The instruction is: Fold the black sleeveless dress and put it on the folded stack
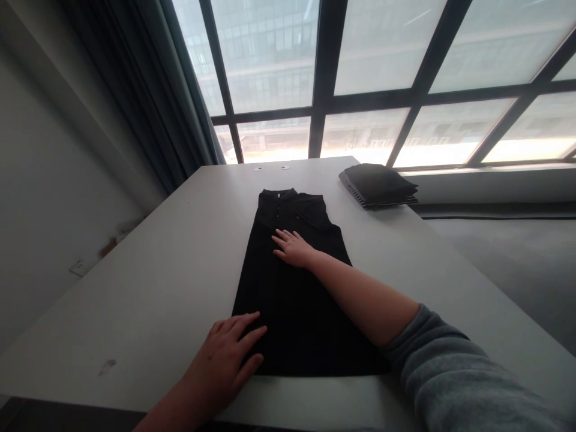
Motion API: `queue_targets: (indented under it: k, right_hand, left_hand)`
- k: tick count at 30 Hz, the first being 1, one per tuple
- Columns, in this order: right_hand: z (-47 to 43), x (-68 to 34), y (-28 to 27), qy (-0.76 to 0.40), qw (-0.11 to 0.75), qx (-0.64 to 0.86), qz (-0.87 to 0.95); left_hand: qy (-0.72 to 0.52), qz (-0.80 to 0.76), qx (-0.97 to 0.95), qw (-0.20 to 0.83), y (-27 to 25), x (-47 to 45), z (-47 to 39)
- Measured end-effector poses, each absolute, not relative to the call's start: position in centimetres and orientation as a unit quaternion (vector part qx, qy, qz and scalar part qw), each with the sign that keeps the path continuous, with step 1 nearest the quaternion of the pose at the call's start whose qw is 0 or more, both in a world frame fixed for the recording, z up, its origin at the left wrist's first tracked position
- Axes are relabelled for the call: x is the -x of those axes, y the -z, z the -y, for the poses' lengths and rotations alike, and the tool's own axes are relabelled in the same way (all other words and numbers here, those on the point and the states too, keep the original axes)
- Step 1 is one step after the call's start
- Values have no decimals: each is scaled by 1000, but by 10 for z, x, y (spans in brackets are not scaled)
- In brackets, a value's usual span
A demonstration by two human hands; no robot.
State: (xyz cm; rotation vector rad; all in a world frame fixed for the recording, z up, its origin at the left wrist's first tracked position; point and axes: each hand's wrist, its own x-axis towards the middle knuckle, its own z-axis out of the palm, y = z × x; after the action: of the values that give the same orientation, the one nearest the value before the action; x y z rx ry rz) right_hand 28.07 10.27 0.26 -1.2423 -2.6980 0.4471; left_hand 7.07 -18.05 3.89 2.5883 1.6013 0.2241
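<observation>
Under the right hand (294, 248), just nearer than the row of buttons (278, 210), lies the black garment (301, 306): fingers splayed, palm down, gripping nothing. Closer to the body, the left hand (225, 351) has its fingers loosely spread over the garment's left edge by the hem (324, 373); no pinch visible. Reads to me as pressing the cloth flat. To do it well: left anchors lightly, no dragging that edge; right palm level, strokes running outward from the buttons so they don't snag. Dark cloth hides creases, so go by feel. Hem runs nearly straight from the left fingers toward the grey sleeve (450, 366); don't skew it. Past the right fingertips, collar (288, 193) at the far end; slanted line on the chest, seam or fold, can't tell, worth a check. Further out, beyond them and to the right, a dark cloth stack (380, 185) sits well apart on the white table (180, 270); stay short of it.
</observation>
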Motion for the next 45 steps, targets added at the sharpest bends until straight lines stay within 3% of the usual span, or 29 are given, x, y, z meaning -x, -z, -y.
queue_targets:
  k: [5, 11, 29, 34, 39, 45]
  right_hand:
    - [-103, -278, 2, -142, 68, 452, 878]
    - [-109, -274, 11, -130, 76, 469, 870]
    - [-348, -196, -20, -73, 34, 578, 812]
    - [-372, -191, -25, -66, 67, 569, 817]
    - [-379, -185, -29, -99, 204, 533, 815]
    - [-374, -175, -13, -30, 96, 534, 839]
  left_hand:
    - [-83, -534, -839, 67, -59, -84, 101]
    - [-71, -536, -840, 45, -14, -103, 37]
    - [-99, -584, -789, 166, -1, -99, 39]
    - [-74, -592, -780, 187, -20, -99, 44]
    - [-60, -607, -766, 200, -30, -105, 56]
    - [-61, -632, -748, 194, -31, -105, 58]
